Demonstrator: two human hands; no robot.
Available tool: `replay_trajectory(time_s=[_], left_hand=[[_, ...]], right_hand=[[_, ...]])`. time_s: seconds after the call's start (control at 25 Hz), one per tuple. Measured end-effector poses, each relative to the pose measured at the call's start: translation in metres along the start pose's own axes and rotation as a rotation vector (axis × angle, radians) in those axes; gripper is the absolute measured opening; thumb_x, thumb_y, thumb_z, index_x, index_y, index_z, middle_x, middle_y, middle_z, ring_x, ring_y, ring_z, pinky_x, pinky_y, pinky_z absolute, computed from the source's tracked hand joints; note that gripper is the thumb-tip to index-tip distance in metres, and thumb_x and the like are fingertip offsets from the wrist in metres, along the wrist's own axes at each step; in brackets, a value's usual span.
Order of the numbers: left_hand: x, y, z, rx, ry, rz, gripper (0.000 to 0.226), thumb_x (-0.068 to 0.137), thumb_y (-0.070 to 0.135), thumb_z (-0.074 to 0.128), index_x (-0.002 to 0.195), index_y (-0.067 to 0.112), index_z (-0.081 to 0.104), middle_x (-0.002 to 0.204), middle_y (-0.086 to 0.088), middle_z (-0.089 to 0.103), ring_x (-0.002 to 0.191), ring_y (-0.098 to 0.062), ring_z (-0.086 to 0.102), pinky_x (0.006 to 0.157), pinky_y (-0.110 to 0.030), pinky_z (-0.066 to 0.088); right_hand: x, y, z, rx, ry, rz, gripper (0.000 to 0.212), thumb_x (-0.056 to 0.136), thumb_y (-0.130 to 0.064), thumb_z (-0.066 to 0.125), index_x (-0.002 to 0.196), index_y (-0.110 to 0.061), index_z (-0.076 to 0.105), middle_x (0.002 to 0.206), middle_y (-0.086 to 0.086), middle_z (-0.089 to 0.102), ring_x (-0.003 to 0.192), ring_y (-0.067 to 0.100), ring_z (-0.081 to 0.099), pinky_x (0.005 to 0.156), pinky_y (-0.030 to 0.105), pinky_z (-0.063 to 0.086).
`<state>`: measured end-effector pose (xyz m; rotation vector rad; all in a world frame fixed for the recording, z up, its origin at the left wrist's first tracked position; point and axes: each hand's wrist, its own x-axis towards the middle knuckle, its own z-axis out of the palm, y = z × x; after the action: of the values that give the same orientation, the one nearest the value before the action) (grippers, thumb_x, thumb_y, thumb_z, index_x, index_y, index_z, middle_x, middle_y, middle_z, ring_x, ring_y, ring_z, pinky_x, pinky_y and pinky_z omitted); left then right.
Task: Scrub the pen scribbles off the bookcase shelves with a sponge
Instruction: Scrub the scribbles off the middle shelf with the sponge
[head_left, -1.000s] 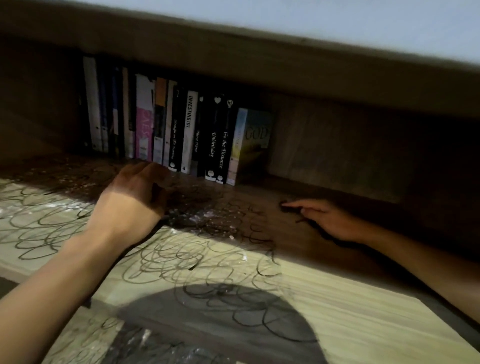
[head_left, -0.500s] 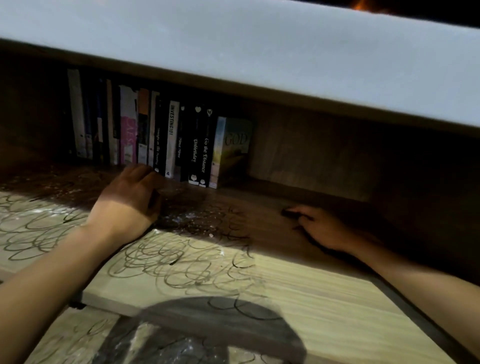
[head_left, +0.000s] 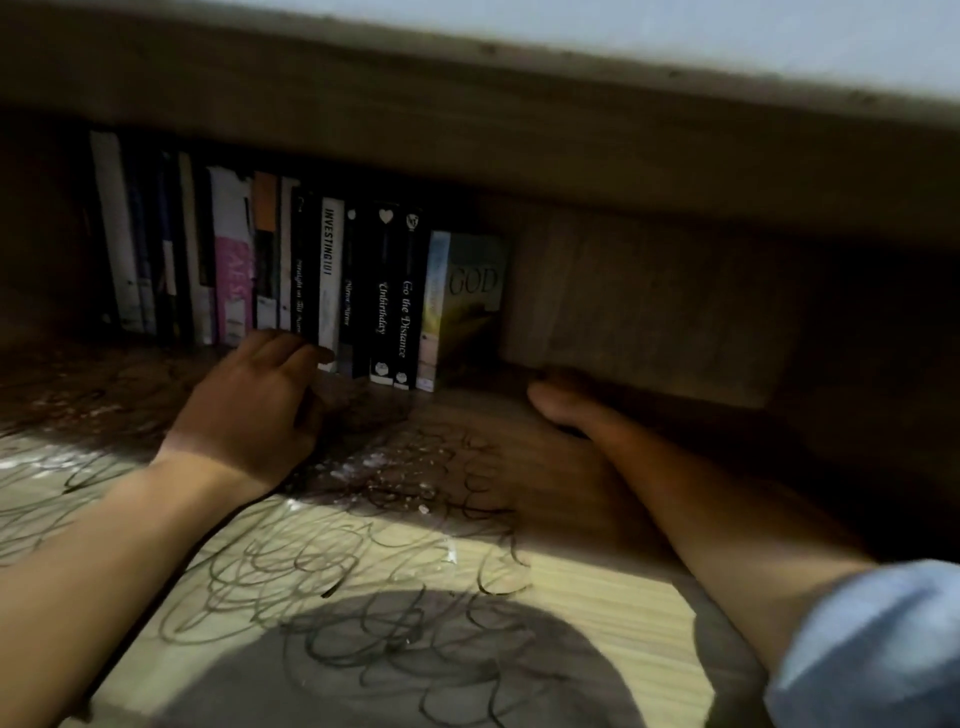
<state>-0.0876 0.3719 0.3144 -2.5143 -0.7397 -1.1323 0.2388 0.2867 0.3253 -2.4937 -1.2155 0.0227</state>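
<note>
- Down on the wooden shelf, pen scribbles loop all over the near and middle part of the board, black curly lines, some in light and some in shadow.
- White foamy flecks sit among the scribbles, just in front of the left hand.
- Left hand is palm down on the shelf, right at the foot of the books, fingers curled over. Could be the sponge under there, but it's hidden by the hand, so honestly can't tell what it's holding, if anything.
- Right hand is further back and to the right, deep in the shadow near the back panel. It's blurred and its fingers are lost in the dark, so no idea if they're spread or curled.
- A light blue sleeve is bunched up on the right arm at the bottom corner.
- A row of books stands upright at the back left. Spines you can read: "INVESTING 101", "Unbirthday", "Go the Distance", and the last one on the right end has "GOD" on its cover.
- A round dark shadow falls across the front of the shelf, over the scribbles.
- The upper shelf board runs overhead across the whole view.
</note>
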Motion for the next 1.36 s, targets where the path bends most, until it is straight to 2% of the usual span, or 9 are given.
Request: replay_trajectory(time_s=[0.2, 0.32, 0.48, 0.64, 0.76, 0.92, 1.12, 1.2, 1.36], left_hand=[[-0.003, 0.002, -0.006, -0.026, 0.032, -0.016, 0.043, 0.074, 0.02, 0.048, 0.109, 0.002, 0.065, 0.106, -0.017, 0.063, 0.102, -0.037, 0.053, 0.086, -0.047, 0.05], [-0.002, 0.001, -0.004, -0.033, 0.051, -0.014, 0.05, 0.077, 0.027, 0.036, 0.109, 0.003, 0.065, 0.104, -0.015, 0.064, 0.101, -0.037, 0.054, 0.085, -0.046, 0.051], [-0.001, 0.003, -0.004, -0.05, 0.043, -0.018, 0.042, 0.074, 0.019, 0.045, 0.105, 0.003, 0.067, 0.099, -0.017, 0.065, 0.096, -0.038, 0.056, 0.082, -0.046, 0.053], [-0.005, 0.003, -0.006, -0.03, 0.023, -0.009, 0.029, 0.071, 0.006, 0.059, 0.098, 0.003, 0.068, 0.091, -0.017, 0.066, 0.088, -0.039, 0.057, 0.076, -0.047, 0.053], [-0.005, 0.01, -0.014, -0.085, -0.009, -0.057, 0.035, 0.07, -0.004, 0.068, 0.104, 0.001, 0.066, 0.096, -0.019, 0.064, 0.095, -0.041, 0.055, 0.079, -0.051, 0.052], [-0.024, 0.034, -0.04, -0.252, 0.063, -0.157, 0.06, 0.07, -0.006, 0.07, 0.127, 0.004, 0.055, 0.105, -0.017, 0.059, 0.102, -0.037, 0.051, 0.085, -0.048, 0.05], [-0.048, 0.051, -0.069, -0.339, 0.1, -0.405, 0.069, 0.074, -0.001, 0.059, 0.14, 0.013, 0.043, 0.116, -0.02, 0.055, 0.113, -0.038, 0.048, 0.089, -0.044, 0.045], [-0.05, 0.05, -0.071, -0.311, 0.063, -0.4, 0.062, 0.078, 0.003, 0.056, 0.139, 0.011, 0.044, 0.115, -0.021, 0.056, 0.113, -0.038, 0.048, 0.089, -0.045, 0.045], [-0.051, 0.052, -0.071, -0.294, 0.007, -0.397, 0.061, 0.08, 0.006, 0.055, 0.14, 0.011, 0.043, 0.116, -0.021, 0.056, 0.113, -0.037, 0.049, 0.089, -0.044, 0.045]], right_hand=[[-0.033, -0.01, -0.002, 0.207, -0.214, -0.41, 0.034, 0.102, -0.024, 0.036, 0.129, -0.028, 0.056, 0.135, 0.001, 0.054, 0.117, 0.018, 0.052, 0.1, 0.033, 0.039], [-0.022, 0.038, -0.017, 0.27, -0.116, -0.236, 0.033, 0.102, -0.016, 0.037, 0.122, -0.033, 0.057, 0.13, 0.009, 0.059, 0.108, 0.027, 0.059, 0.098, 0.043, 0.045], [0.006, 0.025, -0.015, 0.078, 0.023, -0.043, 0.037, 0.102, -0.026, 0.033, 0.132, -0.021, 0.055, 0.136, 0.01, 0.053, 0.118, 0.028, 0.053, 0.098, 0.031, 0.04], [-0.013, -0.002, -0.006, 0.221, -0.072, -0.143, 0.036, 0.1, -0.018, 0.038, 0.129, -0.025, 0.058, 0.121, 0.004, 0.062, 0.088, 0.023, 0.063, 0.071, 0.027, 0.049], [-0.043, -0.014, -0.003, 0.276, -0.131, -0.242, 0.033, 0.1, -0.021, 0.041, 0.12, -0.037, 0.061, 0.111, 0.007, 0.068, 0.082, 0.027, 0.066, 0.071, 0.036, 0.053], [-0.086, -0.023, -0.009, 0.281, -0.154, -0.32, 0.034, 0.102, -0.016, 0.04, 0.126, -0.028, 0.06, 0.069, -0.004, 0.06, 0.042, 0.004, 0.046, 0.041, 0.018, 0.033], [-0.13, -0.023, -0.015, 0.297, -0.168, -0.376, 0.033, 0.101, -0.017, 0.042, 0.123, -0.032, 0.061, 0.102, 0.017, 0.07, 0.066, 0.029, 0.062, 0.058, 0.031, 0.045], [-0.146, -0.021, -0.016, 0.272, -0.191, -0.416, 0.034, 0.101, -0.022, 0.041, 0.123, -0.041, 0.059, 0.103, 0.013, 0.071, 0.07, 0.027, 0.063, 0.062, 0.032, 0.049], [-0.183, -0.012, -0.028, 0.197, -0.279, -0.505, 0.036, 0.102, -0.026, 0.04, 0.122, -0.052, 0.055, 0.138, -0.006, 0.054, 0.113, 0.029, 0.06, 0.099, 0.045, 0.046]])
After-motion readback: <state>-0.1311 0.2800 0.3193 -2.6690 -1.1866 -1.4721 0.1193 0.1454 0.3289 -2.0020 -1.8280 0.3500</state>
